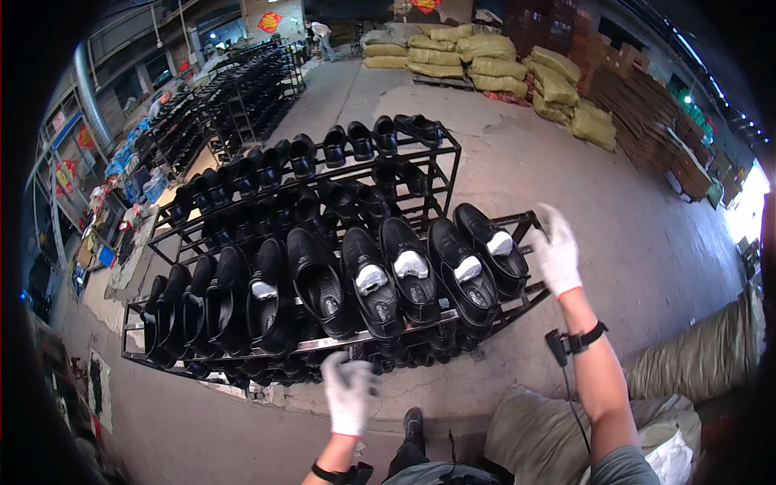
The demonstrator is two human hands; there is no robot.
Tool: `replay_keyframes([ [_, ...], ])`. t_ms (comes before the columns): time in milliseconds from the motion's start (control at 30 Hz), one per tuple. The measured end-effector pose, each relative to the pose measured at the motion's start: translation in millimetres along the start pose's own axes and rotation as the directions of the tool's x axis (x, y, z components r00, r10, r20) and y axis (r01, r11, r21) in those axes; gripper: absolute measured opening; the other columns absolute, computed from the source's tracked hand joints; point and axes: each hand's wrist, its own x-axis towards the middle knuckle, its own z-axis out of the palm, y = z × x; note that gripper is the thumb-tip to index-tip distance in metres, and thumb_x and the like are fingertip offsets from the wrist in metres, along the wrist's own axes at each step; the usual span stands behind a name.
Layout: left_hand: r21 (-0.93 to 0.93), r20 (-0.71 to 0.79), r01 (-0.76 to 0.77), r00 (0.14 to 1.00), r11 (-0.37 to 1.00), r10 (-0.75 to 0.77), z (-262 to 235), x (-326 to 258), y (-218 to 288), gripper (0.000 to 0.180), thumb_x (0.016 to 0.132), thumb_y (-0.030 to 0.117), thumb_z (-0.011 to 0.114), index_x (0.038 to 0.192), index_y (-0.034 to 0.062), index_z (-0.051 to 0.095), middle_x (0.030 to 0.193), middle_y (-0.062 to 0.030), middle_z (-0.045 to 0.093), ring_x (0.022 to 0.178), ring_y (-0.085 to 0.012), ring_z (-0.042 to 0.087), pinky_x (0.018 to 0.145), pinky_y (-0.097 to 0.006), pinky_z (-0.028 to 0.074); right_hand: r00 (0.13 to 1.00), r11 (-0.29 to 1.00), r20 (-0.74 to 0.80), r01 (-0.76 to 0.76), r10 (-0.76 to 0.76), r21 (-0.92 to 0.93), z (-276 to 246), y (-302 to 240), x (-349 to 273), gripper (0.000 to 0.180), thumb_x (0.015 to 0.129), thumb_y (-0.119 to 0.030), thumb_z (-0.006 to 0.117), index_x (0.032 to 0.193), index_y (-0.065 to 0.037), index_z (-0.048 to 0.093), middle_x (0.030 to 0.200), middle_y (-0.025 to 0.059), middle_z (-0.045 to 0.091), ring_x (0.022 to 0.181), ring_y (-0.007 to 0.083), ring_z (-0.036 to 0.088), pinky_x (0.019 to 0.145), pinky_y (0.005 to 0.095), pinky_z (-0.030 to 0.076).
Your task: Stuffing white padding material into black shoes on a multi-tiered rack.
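Note:
A row of black leather slip-on shoes (318, 284) stands side by side on the top tier of a black metal rack (323, 343), toes away from me. Several have white wads (411, 264) stuffed in their openings. My left hand (348, 396), in a white glove, hovers just before the rack's near edge; its fingers are loosely bent and slightly blurred, with nothing seen in them. At the rack's right end, my right hand (558, 255), also gloved, is raised by the corner beside the rightmost shoe (494, 250). Its fingers are apart and hold nothing I can see.
Behind stands a second rack of black shoes (302, 156), with taller loaded racks (242, 97) at the far left. Yellow sacks (493, 65) and stacked flat cardboard (638, 121) line the back. Large grey sacks (537, 436) lie close on my right. A person (321, 36) stands far off.

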Motion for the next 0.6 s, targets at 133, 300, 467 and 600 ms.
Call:
replay_keyframes([
  [133,-0.723,-0.051,0.01,0.996,0.691,-0.068,-44.5,64.3,-25.1,0.04,0.092,0.003,0.072,0.13,0.0009,0.059,0.137,-0.0185,0.066,0.127,-0.0337,0.069,0.108,-0.055,0.06,0.899,0.814,0.005,-0.394,0.437,-0.426,32.3,166.7,-29.6,0.073,0.093,-0.026,0.071,0.161,-0.007,0.054,0.141,0.032,0.068,0.13,0.0516,0.065,0.114,0.056,0.053],
  [300,-0.788,-0.16,0.035,0.953,0.615,-0.259,-72.5,93.4,-35.0,0.016,0.094,-0.005,0.062,0.11,-0.0045,0.064,0.121,-0.0197,0.072,0.119,-0.0356,0.073,0.117,-0.065,0.057,0.991,0.972,0.006,-0.13,0.134,-0.197,53.8,192.0,-35.3,0.049,0.09,-0.013,0.064,0.137,-0.003,0.073,0.129,0.0282,0.076,0.125,0.0471,0.07,0.11,0.0511,0.055],
  [467,-0.708,-0.147,0.08,0.955,0.701,-0.258,-41.5,92.8,-42.1,0.026,0.11,0.002,0.063,0.136,-0.0016,0.061,0.133,-0.0193,0.073,0.123,-0.0321,0.073,0.11,-0.062,0.064,0.966,0.957,0.018,-0.253,0.258,-0.14,25.6,202.0,-40.0,0.052,0.086,-0.007,0.062,0.137,-0.003,0.074,0.13,0.0287,0.076,0.127,0.0461,0.071,0.111,0.0475,0.055],
  [600,-0.725,-0.078,0.132,0.959,0.676,-0.271,-11.9,83.9,-32.4,0.027,0.111,0.0,0.06,0.138,-0.002,0.06,0.132,-0.017,0.073,0.124,-0.0328,0.073,0.107,-0.059,0.067,0.967,0.944,-0.087,-0.253,0.239,-0.212,6.6,212.2,-49.0,0.052,0.086,-0.008,0.061,0.135,-0.005,0.076,0.132,0.0278,0.075,0.128,0.046,0.07,0.113,0.0482,0.055],
])
